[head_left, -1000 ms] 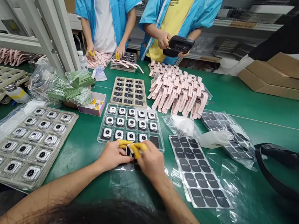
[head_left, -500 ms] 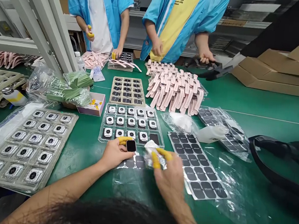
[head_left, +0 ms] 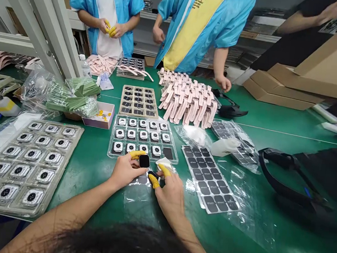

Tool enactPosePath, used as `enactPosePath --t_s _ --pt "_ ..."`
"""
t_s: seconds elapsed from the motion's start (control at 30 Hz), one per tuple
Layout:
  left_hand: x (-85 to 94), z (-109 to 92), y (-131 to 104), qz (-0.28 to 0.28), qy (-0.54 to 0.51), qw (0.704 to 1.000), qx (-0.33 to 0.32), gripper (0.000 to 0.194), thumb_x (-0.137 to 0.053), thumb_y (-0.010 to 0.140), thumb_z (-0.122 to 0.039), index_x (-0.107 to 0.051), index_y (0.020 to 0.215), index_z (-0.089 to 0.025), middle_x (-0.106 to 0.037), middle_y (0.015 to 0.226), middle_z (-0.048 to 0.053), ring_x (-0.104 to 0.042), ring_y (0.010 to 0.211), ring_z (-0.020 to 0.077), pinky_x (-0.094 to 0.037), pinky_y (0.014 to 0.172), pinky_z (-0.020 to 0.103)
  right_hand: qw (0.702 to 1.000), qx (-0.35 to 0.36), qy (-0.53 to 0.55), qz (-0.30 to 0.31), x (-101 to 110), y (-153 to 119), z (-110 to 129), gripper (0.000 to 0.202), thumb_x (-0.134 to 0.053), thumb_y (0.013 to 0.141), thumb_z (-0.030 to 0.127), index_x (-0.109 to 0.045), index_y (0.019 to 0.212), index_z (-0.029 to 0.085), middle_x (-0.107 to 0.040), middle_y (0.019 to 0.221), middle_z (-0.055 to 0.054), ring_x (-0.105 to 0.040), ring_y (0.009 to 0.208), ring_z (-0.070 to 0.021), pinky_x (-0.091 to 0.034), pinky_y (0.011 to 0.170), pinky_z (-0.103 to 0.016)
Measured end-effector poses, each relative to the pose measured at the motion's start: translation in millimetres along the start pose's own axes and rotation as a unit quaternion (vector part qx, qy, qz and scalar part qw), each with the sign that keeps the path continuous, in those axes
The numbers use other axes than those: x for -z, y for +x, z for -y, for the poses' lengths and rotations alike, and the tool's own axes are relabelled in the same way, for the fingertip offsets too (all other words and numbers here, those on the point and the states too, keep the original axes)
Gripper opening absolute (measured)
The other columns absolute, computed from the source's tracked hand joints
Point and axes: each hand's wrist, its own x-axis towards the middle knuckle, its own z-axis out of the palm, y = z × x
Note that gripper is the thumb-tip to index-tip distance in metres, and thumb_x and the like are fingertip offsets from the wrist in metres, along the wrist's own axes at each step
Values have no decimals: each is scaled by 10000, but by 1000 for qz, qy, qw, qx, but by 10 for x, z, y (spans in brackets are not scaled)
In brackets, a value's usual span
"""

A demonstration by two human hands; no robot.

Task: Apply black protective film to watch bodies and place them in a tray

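My left hand (head_left: 126, 171), with yellow finger cots, grips a smartwatch body (head_left: 144, 161), its black screen facing up towards me. Just to the right, my right hand (head_left: 170, 194) pinches a thin dark film piece (head_left: 153, 174) between cot-covered fingers; its exact shape is partly hidden. A crumpled white wipe (head_left: 164, 162) lies behind those fingers. Under both hands is a small sheet of dark square stickers (head_left: 138, 180) on clear plastic. Beyond them stands a clear tray (head_left: 111, 137) of watch bodies, backs up, with one vacant front right pocket.
At left lies a larger tray of watch bodies (head_left: 79, 136). Right of my hands are a sticker sheet (head_left: 208, 174) and a white bottle (head_left: 224, 146). Pink straps (head_left: 189, 100) are piled behind. A black strapped object (head_left: 274, 172) lies far right. Two co-workers in blue stand opposite.
My right hand has moved left towards the watch body, and a dark film piece now shows in its fingers. The view has shifted slightly. A co-worker's hand has left the black object opposite.
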Motion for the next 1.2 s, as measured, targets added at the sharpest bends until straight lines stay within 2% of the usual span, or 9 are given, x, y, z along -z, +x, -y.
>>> enactPosePath --t_s 0.23,0.4,0.5,0.57,0.67,0.73,0.9,1.1,1.2 --pt "20 17 -34 -33 77 991 -107 525 -898 734 -213 -821 1252 -188 -878 957 48 -831 839 223 -693 841 340 990 -93 104 19 -41 62 -34 363 -688 891 427 -766 1196 246 -797 941 -63 -717 890 -308 -573 885 -497" --pt "54 -58 -71 -27 180 971 -153 443 -863 786 -233 -834 1228 -214 -880 1087 58 -831 976 249 -666 973 381 984 -91 151 17 15 71 -1 229 -679 930 386 -788 1088 260 -792 933 -51 -705 868 -287 -548 857 -455" --pt "76 -95 -62 20 205 971 -124 474 -860 767 -223 -819 1239 -214 -876 1094 56 -826 1001 258 -649 967 373 984 -77 158 3 20 52 7 151 -693 933 364 -790 1017 284 -791 918 -33 -704 857 -284 -535 846 -438" --pt "89 -108 -45 49 185 978 -81 540 -878 756 -257 -790 1284 -188 -862 924 37 -820 905 250 -640 875 346 985 -66 161 -11 13 39 4 110 -701 930 340 -790 979 297 -798 912 -27 -709 862 -293 -528 829 -432" --pt "104 -131 -22 72 129 989 -17 665 -899 752 -336 -724 1360 -134 -729 622 -37 -757 711 223 -568 707 304 985 -43 164 -35 12 28 -4 92 -700 910 284 -787 923 313 -816 916 -23 -730 891 -311 -516 830 -441" --pt "109 -158 -15 78 82 993 21 749 -919 726 -354 -681 1393 -112 -652 550 -74 -687 610 193 -498 628 280 986 -11 160 -52 28 29 -2 152 -680 886 216 -785 914 322 -829 915 -12 -747 898 -309 -501 843 -449" --pt "127 -211 -12 83 28 994 64 809 -985 667 -363 -682 1372 -108 -543 513 -117 -588 531 145 -412 580 256 980 139 88 -115 77 54 40 397 -589 839 11 -756 1028 318 -831 906 14 -761 843 -260 -453 821 -431" --pt "158 -219 -4 100 45 992 59 801 -976 711 -395 -671 1403 -133 -603 536 -92 -507 493 114 -336 527 243 977 150 85 -127 50 114 56 388 -621 870 19 -750 1077 322 -790 842 -7 -735 854 -287 -490 796 -457" --pt "155 -230 1 67 45 993 80 812 -969 705 -381 -662 1411 -121 -653 549 -66 -586 514 144 -376 527 243 973 176 121 -93 152 103 22 440 -621 895 29 -796 1106 374 -827 1124 -43 -715 1102 -328 -540 917 -531"
